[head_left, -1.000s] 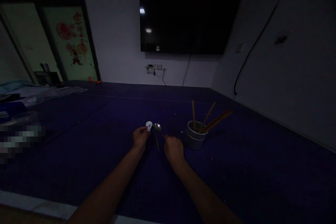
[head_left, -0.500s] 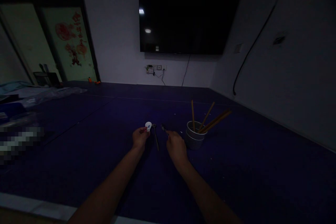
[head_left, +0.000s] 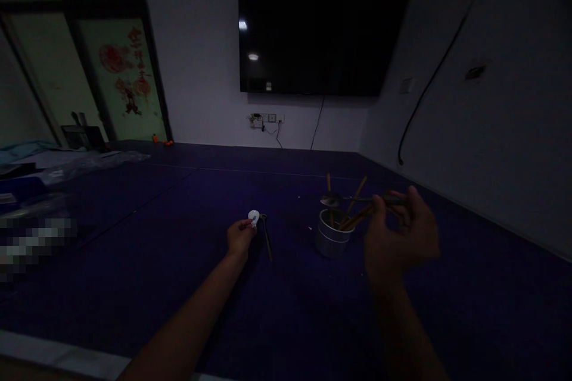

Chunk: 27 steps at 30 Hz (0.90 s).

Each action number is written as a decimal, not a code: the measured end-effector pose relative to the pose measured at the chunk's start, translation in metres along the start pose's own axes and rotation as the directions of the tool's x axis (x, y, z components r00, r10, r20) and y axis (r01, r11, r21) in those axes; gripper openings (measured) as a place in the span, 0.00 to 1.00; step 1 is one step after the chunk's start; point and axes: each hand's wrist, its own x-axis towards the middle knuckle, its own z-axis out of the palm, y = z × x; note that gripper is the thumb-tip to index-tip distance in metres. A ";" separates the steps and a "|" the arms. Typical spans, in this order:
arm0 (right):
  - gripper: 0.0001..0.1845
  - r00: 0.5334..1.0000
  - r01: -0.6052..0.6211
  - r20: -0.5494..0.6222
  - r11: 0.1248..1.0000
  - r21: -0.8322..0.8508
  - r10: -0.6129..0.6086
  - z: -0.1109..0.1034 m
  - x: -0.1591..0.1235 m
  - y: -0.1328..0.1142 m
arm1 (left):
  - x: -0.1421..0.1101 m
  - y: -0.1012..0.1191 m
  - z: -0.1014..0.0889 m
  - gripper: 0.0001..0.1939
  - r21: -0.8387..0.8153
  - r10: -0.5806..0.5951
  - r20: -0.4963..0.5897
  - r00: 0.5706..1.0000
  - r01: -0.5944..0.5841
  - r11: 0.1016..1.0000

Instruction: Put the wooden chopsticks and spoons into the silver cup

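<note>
A pale strip runs along the near edge of the dark purple surface, and both forearms reach in over it. The left hand pinches the short handle of a white spoon between thumb and fingers, its bowl pointing away and bearing a small blue mark; whether it touches the surface cannot be told. Just to its right a thin spoon lies on the surface, handle toward the person, its head close beside the white bowl. The right hand, raised at the right, grips the handle of a metal spoon and holds it nearly level, with the bowl over the grey cup. The cup stands upright, and chopsticks lean out of it, two spread apart and others bunched toward the right hand, partly hidden by it. Small pale scraps dot the surface around the cup. Farther left sit a blue box and crumpled clear plastic. Small orange items rest near the far wall, below red-decorated glass. Sockets with cords sit under a dark TV, and a black cable trails down the right wall.
</note>
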 end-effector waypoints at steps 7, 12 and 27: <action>0.16 0.988 0.081 0.141 0.993 -0.087 -0.068 0.003 0.001 0.019 | -0.002 0.000 -0.001 0.12 0.010 0.004 0.003 1.000 -0.004 1.000; 0.16 0.961 0.058 0.274 0.997 -0.054 -0.041 0.010 -0.009 0.023 | -0.001 0.000 -0.001 0.12 0.015 -0.001 -0.002 1.000 0.001 1.000; 0.20 0.828 0.045 0.555 0.976 -0.215 0.084 0.015 -0.026 0.024 | -0.001 -0.001 -0.001 0.13 -0.005 -0.012 0.004 1.000 0.012 1.000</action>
